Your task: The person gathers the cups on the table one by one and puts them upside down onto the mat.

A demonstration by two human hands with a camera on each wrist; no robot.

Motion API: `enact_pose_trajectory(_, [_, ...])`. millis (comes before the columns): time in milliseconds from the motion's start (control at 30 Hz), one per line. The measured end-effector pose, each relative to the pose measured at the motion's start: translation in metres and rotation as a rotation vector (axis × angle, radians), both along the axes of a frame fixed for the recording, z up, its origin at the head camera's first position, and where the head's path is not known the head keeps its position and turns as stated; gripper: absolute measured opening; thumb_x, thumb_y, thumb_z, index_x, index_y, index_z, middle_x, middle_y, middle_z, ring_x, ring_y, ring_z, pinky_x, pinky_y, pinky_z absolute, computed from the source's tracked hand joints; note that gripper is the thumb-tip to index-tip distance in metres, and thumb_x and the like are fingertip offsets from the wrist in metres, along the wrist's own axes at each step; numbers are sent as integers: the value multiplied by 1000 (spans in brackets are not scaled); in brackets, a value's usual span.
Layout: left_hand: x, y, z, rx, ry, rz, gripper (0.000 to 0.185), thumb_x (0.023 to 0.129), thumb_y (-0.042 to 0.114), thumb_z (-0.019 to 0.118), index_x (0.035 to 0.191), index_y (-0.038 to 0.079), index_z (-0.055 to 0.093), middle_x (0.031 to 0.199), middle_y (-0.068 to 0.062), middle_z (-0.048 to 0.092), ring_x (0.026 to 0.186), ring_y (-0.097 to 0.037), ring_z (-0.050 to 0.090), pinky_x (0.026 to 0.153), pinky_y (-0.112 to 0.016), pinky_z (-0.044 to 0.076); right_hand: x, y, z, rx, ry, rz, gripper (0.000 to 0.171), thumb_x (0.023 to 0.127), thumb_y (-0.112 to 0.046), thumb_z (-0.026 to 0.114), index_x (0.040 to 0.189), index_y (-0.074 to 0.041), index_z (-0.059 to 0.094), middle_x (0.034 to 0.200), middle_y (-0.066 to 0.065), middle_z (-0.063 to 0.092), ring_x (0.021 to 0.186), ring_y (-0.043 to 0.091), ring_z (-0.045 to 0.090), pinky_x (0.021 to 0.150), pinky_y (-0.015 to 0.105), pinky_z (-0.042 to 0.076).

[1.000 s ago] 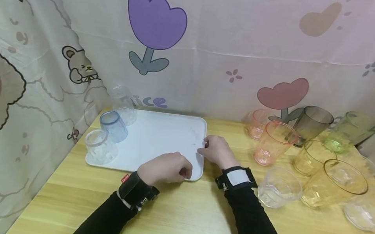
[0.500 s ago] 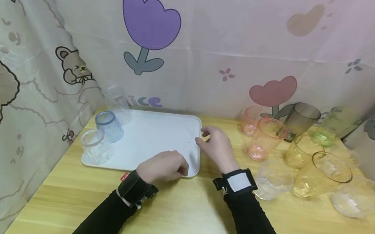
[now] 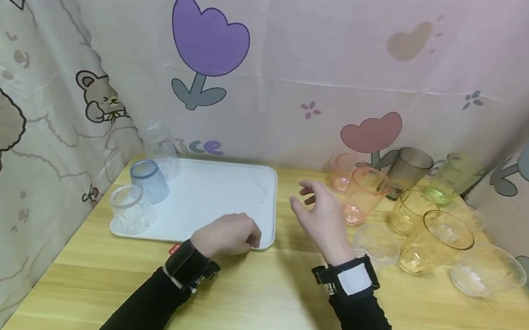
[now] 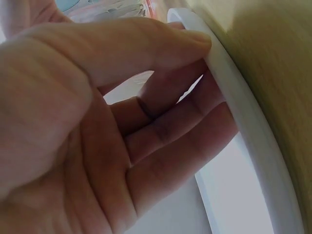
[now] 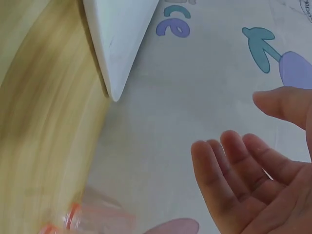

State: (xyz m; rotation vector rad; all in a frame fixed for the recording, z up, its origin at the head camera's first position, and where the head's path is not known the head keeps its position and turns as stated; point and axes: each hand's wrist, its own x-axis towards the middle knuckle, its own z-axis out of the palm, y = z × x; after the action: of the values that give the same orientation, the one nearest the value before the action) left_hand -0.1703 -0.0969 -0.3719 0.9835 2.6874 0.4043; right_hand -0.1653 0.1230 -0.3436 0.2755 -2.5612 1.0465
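In the head view, a white rectangular tray (image 3: 225, 193) lies on the wooden table. My left hand (image 3: 227, 234) pinches the tray's front edge near its right corner; in the left wrist view the thumb lies on the rim (image 4: 256, 117) with the fingers inside. Off the tray's right side, my right hand (image 3: 323, 217) hovers with fingers loosely bent and nothing in them. Along the tray's left end stand a blue cup (image 3: 149, 182), a clear cup (image 3: 132, 213) and a taller clear glass (image 3: 161, 157). A pink glass (image 3: 364, 197) stands just beyond the right hand.
At right cluster a small pink glass (image 3: 342, 172), a grey glass (image 3: 408, 170), a green glass (image 3: 448, 181), a yellow glass (image 3: 408, 214), a larger amber glass (image 3: 434, 246), a clear glass (image 3: 375, 245) and a wide clear bowl (image 3: 486, 272). A printed curtain (image 3: 291, 40) hangs behind.
My right hand has let go of the tray's right edge and moved right toward the glasses, its fingers spreading. The left hand keeps its grip; the head view has shifted slightly right.
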Motion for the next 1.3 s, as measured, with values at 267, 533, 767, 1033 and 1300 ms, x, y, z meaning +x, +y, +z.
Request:
enact_pose_trajectory(267, [0,-3,-2,10,1,13,17,87,3,75,87,19,80,86,9,71,82,-10,62,80,-33,54,20,17,2,3,114,-46,49,93,-21,79,134,0,62,126,19,66,115,38,62,92,52,53])
enact_pose_trajectory(533, [-3,-3,-1,-8,-25,36,16,89,5,75,87,20,79,88,9,71,85,-11,62,82,-34,54,40,38,0,17,177,-121,60,90,-19,81,141,1,57,144,24,55,135,43,48,110,62,38])
enact_pose_trajectory(767, [-2,-5,-1,11,-34,24,13,90,8,75,86,20,78,89,9,71,85,-11,62,81,-34,54,60,65,-11,37,237,-205,74,81,-14,85,143,7,52,148,30,49,146,52,30,123,64,15])
enact_pose_trajectory(1033, [-4,-6,-3,12,-44,28,15,88,4,74,88,19,78,90,7,71,84,-12,60,79,-34,53,81,88,-30,-117,46,-297,110,82,-21,88,164,-4,19,168,24,18,153,46,20,122,66,19])
enact_pose_trajectory(1300, [-4,-4,-3,26,-42,11,13,88,6,75,86,18,77,86,7,70,83,-12,59,79,-35,53,87,99,-37,-364,-190,-313,129,84,-27,88,166,-15,-11,171,19,10,153,48,19,118,68,26])
